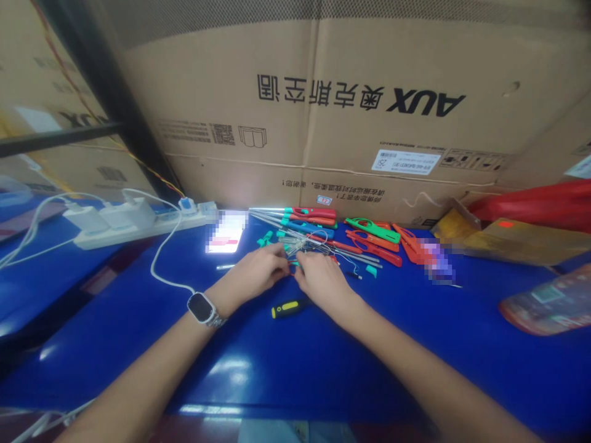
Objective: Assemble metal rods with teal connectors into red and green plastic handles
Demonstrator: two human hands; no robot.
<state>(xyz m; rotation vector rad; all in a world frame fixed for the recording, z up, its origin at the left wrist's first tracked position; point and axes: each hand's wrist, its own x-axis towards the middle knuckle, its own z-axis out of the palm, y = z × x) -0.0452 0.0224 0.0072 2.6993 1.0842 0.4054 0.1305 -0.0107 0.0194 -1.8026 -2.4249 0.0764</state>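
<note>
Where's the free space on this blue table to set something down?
Between the forearms, nearer than the yellow-and-black handle; also from the right forearm to the plastic-wrapped pack. Just beyond the left hand and right hand it's crowded with colourful plastic handles and metal rods.

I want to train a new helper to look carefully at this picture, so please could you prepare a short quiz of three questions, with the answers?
1. True or false: the watch is worn on the left wrist.
2. Multiple choice: which thing lies on the blue table between the two forearms, nearer to the person than the left hand and right hand?
A. the white power strip
B. the black-and-yellow handle
C. the red bag
3. Fill in: the three large Latin letters on the cardboard behind the table are ___.

Key: 1. True; 2. B; 3. AUX
</note>
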